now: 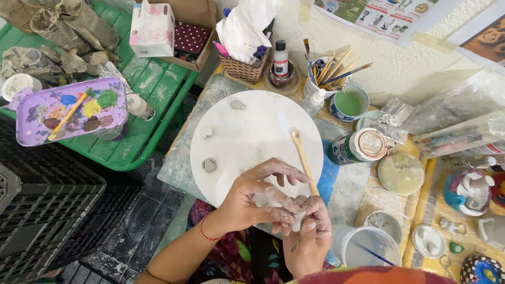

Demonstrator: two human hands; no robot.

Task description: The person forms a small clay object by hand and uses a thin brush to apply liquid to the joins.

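- Pinching a small lump of pale clay (298, 220) between both hands, just off the near edge of the round white board (252, 131).
- The left hand (258, 197) and right hand (310, 231) are pressed together, fingers closed on the lump, both smeared with clay.
- A wooden modelling stick (305, 160) lies on the board, its near end touching the right hand.
- Three small clay pieces (209, 164) sit on the board's left part.
- A purple paint palette (71, 109) rests well apart on the green table (152, 84).
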